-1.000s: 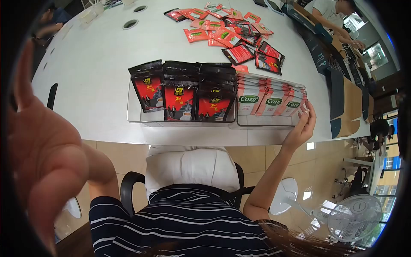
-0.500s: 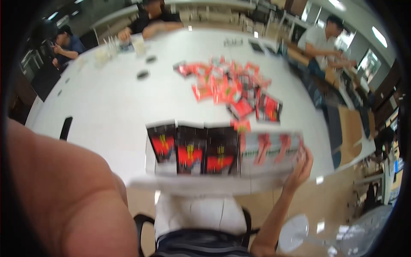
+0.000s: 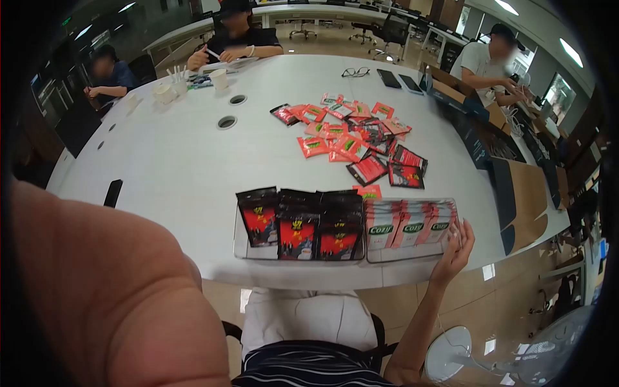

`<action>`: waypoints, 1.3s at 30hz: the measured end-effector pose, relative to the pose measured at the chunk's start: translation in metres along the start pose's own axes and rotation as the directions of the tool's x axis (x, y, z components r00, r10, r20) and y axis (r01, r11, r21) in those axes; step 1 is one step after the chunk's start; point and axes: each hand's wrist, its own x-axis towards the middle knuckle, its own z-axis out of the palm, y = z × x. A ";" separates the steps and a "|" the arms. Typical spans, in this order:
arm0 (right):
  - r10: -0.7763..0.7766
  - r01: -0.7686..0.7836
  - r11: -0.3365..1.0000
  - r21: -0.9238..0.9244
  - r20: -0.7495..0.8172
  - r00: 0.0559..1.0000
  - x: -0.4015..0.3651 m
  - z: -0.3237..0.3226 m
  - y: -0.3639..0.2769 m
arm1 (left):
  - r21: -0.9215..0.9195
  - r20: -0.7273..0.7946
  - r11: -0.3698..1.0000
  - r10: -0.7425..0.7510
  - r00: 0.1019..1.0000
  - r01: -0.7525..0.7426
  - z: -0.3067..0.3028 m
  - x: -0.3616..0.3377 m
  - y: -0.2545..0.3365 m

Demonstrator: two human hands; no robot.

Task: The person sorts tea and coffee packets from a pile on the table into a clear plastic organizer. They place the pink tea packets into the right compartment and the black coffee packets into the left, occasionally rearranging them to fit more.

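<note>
My left hand [image 3: 122,290] looms very large at the lower left, close to the camera; its fingers are out of sight. At the table's front edge, my right hand [image 3: 455,253] grips the right end of a clear plastic tray [image 3: 400,257], its fingers against the end wall. That tray holds rows of white and pink Cozy sachets [image 3: 416,231] standing upright. Beside it on the left is another clear tray [image 3: 258,252] of black and red sachets [image 3: 298,235], the leftmost ones slightly tilted. Beyond both trays lies a loose pile of pink and black-red sachets [image 3: 351,147].
The white table [image 3: 161,161] has round cable holes [image 3: 227,122]. A black object [image 3: 113,193] lies at left. Paper cups [image 3: 219,79], glasses [image 3: 356,72] and phones [image 3: 389,79] are further back. Open cardboard boxes [image 3: 525,193] line the right edge. Several people sit or work around.
The view has steadied and shifted slightly, so the trays sit a little further right. My right hand stays at the tray's end; my left hand is still close to the camera.
</note>
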 end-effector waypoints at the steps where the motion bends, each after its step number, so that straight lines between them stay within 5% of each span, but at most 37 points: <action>1: -0.001 0.002 1.000 0.020 -0.008 1.000 0.000 -0.001 0.000 | 0.000 0.004 1.000 -0.004 1.000 0.004 -0.002 0.002 0.002; 9: 0.214 -0.228 0.958 0.175 0.096 0.972 0.010 -0.009 0.001 | 0.029 0.009 1.000 -0.012 1.000 0.011 -0.030 0.018 0.022; 19: 0.222 -0.233 0.926 0.298 0.070 0.973 0.011 -0.012 0.017 | 0.197 -0.138 0.970 -0.116 0.984 0.142 -0.081 0.036 0.081; 22: 0.196 -0.199 0.937 0.289 0.037 0.980 0.009 -0.012 0.019 | 0.009 -0.079 0.968 -0.248 0.966 0.249 -0.087 -0.026 0.079; 25: 0.159 -0.159 0.950 0.267 0.023 0.987 0.010 -0.012 0.027 | 0.257 0.067 0.732 -0.665 0.744 0.631 -0.072 -0.087 0.110; 28: 0.045 -0.031 0.981 0.190 -0.070 0.997 0.008 -0.011 0.038 | 0.192 0.089 0.492 -0.870 0.484 0.849 -0.058 -0.153 0.120; 31: -0.009 -0.006 0.983 -0.184 -0.081 0.997 0.005 -0.011 0.019 | 0.239 0.138 0.354 -0.934 0.330 0.904 -0.042 -0.214 0.118; 35: 0.013 -0.035 0.977 -0.210 -0.108 0.994 0.008 -0.010 0.023 | 0.290 0.214 0.259 -0.956 0.201 0.921 -0.031 -0.253 0.114; 36: 0.007 -0.030 0.979 -0.200 -0.113 0.994 0.007 -0.010 0.022 | 0.320 0.224 0.292 -0.948 0.228 0.901 -0.032 -0.253 0.115; 39: -0.009 -0.014 0.983 -0.182 -0.127 0.992 0.004 -0.009 0.022 | 0.160 0.228 0.172 -0.965 0.133 0.972 -0.034 -0.249 0.114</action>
